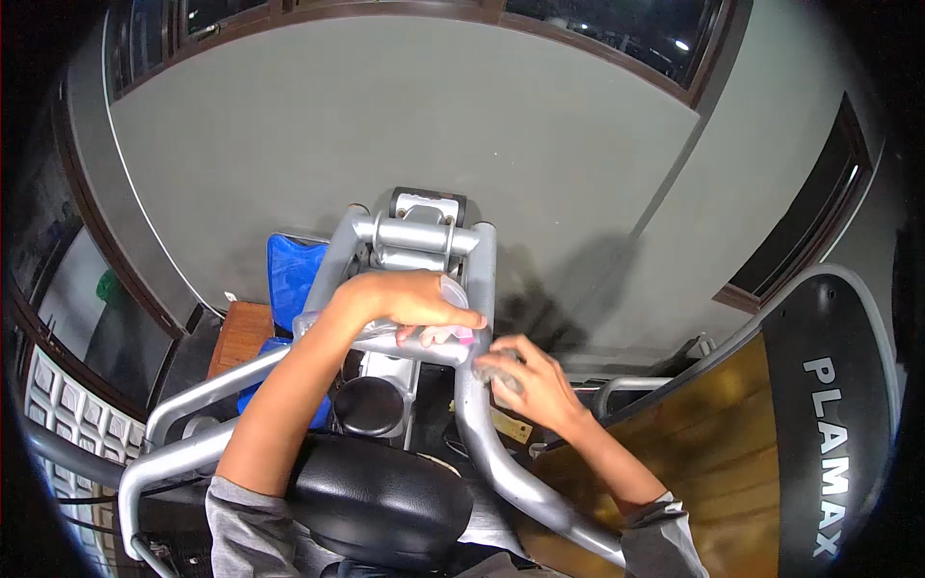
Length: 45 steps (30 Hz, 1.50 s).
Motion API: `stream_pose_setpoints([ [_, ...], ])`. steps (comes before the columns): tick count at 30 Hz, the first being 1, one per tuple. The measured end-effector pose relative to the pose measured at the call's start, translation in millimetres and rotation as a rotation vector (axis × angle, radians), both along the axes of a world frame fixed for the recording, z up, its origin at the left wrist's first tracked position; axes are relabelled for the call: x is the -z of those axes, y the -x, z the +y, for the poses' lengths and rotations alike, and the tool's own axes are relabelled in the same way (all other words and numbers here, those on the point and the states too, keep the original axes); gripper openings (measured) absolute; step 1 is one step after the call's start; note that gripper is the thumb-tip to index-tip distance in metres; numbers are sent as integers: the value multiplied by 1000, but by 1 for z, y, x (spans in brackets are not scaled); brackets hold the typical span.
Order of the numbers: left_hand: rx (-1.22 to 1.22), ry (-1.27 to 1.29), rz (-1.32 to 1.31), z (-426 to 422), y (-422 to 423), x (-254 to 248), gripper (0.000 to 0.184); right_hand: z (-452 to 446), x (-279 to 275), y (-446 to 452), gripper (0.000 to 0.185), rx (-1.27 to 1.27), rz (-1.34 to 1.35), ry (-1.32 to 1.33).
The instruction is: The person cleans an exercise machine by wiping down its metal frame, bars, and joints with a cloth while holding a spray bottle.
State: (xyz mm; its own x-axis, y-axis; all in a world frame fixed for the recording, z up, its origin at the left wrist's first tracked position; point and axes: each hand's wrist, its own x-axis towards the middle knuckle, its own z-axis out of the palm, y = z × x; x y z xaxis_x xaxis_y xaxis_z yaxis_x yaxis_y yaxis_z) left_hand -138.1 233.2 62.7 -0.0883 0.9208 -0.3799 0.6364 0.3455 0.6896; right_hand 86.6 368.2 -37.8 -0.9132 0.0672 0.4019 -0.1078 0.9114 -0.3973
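Note:
My left hand [419, 303] is bent over the silver frame, its fingers closed round a clear plastic object [453, 292] with a pink part, possibly a bottle; most of it is hidden by the hand. Just to the right, my right hand [535, 385] presses a crumpled grey cloth [496, 374] against the silver tube [475, 409] of a gym machine, near where the crossbar joins it. The fingers of that hand are curled round the cloth.
A black padded seat [381, 496] lies below my arms, with a round black pad [368, 407] ahead of it. Blue seats [294, 279] stand at the left. A PLAMAX panel [819, 414] rises on the right. The grey wall [414, 116] is in front.

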Motion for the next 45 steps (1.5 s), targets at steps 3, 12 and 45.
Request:
stream_pose_setpoints([
  [3, -8, 28, 2, -2, 3, -1, 65, 7, -3, 20, 31, 35, 46, -58],
  [12, -64, 102, 81, -8, 6, -10, 67, -26, -37, 22, 25, -440, -281, -389],
  [45, -266, 200, 188, -92, -80, -77, 79, -13, -4, -30, 34, -309, -112, 57],
])
